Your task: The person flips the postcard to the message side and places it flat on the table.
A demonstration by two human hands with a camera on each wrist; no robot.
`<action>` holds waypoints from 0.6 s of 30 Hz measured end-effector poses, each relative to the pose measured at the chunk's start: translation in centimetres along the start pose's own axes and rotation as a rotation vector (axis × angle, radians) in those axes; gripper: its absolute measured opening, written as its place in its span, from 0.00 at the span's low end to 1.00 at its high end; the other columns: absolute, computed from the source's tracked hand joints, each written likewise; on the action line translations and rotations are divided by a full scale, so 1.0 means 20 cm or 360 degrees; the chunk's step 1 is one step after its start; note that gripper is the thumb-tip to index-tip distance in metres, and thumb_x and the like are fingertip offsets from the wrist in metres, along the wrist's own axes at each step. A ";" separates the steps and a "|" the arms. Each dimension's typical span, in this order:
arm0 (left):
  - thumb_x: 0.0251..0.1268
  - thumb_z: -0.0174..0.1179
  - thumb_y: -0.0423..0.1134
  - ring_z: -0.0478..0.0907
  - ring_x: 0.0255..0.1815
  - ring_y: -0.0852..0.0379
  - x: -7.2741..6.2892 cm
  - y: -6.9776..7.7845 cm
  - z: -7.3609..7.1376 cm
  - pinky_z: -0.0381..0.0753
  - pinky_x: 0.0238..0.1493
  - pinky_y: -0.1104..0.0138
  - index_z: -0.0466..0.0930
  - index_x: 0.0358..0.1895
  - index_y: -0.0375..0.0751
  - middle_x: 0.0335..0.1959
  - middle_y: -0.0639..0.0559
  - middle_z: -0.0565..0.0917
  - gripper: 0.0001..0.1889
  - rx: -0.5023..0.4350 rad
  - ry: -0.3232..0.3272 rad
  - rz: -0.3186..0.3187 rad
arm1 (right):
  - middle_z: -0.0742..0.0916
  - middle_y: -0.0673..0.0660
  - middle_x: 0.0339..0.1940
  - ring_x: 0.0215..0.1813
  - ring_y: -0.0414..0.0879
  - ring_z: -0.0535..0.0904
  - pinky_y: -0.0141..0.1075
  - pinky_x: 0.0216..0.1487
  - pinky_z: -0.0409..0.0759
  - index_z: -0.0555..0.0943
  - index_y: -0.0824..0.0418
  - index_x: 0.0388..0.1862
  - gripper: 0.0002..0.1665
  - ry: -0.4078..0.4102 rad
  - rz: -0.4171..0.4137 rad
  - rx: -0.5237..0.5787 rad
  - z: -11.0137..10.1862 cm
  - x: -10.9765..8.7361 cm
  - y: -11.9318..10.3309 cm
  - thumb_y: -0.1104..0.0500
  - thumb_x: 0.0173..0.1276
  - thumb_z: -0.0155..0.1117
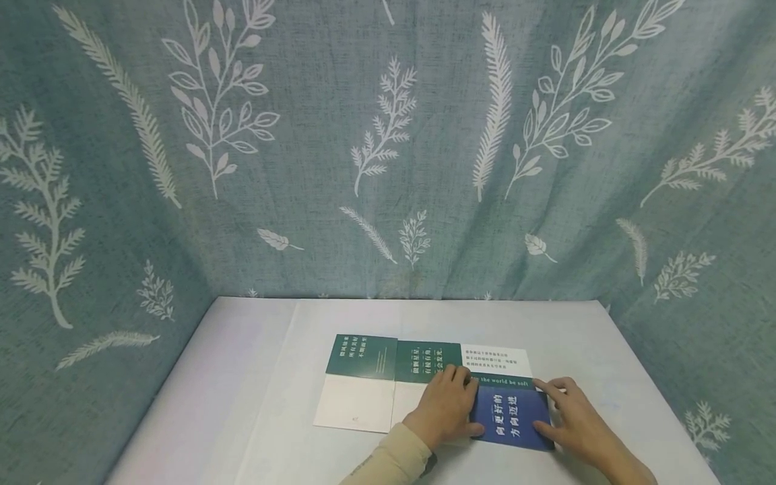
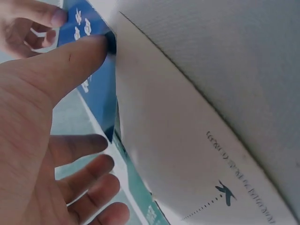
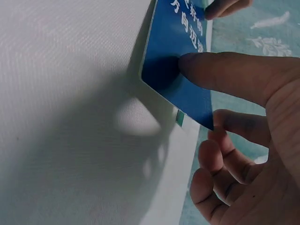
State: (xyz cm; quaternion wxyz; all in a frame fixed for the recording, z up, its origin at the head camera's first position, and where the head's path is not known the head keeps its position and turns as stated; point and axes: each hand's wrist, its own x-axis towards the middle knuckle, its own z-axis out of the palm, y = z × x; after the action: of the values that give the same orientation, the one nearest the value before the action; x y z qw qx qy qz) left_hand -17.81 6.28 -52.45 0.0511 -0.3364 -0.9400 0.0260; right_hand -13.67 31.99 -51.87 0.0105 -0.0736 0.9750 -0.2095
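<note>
A blue card [image 1: 512,417] with white Chinese characters is held between both hands at the right end of a group of cards. My left hand [image 1: 445,407] grips its left edge, thumb [image 2: 89,51] on the face. At the right edge, my right hand [image 1: 572,424] pinches it, with the thumb [image 3: 206,68] on top and the index finger at the far corner. The card looks slightly raised in the wrist views. Beneath and behind it lies a green and white card [image 1: 494,360], partly covered. Left of that, another green card [image 1: 418,357] is partly hidden by my left hand.
At the group's left end lie a green card [image 1: 362,356] with white characters and a cream panel [image 1: 354,403] below it. All rest on a white table [image 1: 273,377]. A patterned teal curtain [image 1: 388,148] rises behind and along both sides.
</note>
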 end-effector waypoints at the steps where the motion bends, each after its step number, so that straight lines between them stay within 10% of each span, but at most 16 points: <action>1: 0.51 0.64 0.76 0.71 0.59 0.56 0.00 0.00 0.00 0.71 0.63 0.66 0.77 0.67 0.48 0.61 0.53 0.76 0.46 0.0008 -0.0001 -0.0002 | 0.76 0.63 0.54 0.47 0.50 0.76 0.48 0.46 0.80 0.77 0.66 0.67 0.45 0.0001 0.0007 0.0000 0.00 0.00 0.00 0.54 0.50 0.84; 18: 0.58 0.67 0.67 0.72 0.52 0.58 -0.03 -0.03 -0.03 0.74 0.59 0.66 0.77 0.67 0.56 0.56 0.54 0.79 0.35 -0.0182 0.0170 0.0006 | 0.84 0.49 0.36 0.31 0.42 0.74 0.37 0.32 0.73 0.75 0.53 0.63 0.38 -0.0188 0.0211 0.0156 -0.04 -0.03 0.02 0.50 0.55 0.81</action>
State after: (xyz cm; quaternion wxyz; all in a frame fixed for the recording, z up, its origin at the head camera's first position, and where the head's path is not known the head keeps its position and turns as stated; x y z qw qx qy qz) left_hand -17.72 5.40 -51.90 0.0817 -0.3414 -0.9352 -0.0458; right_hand -13.12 32.74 -51.35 0.0853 -0.0206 0.9640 -0.2511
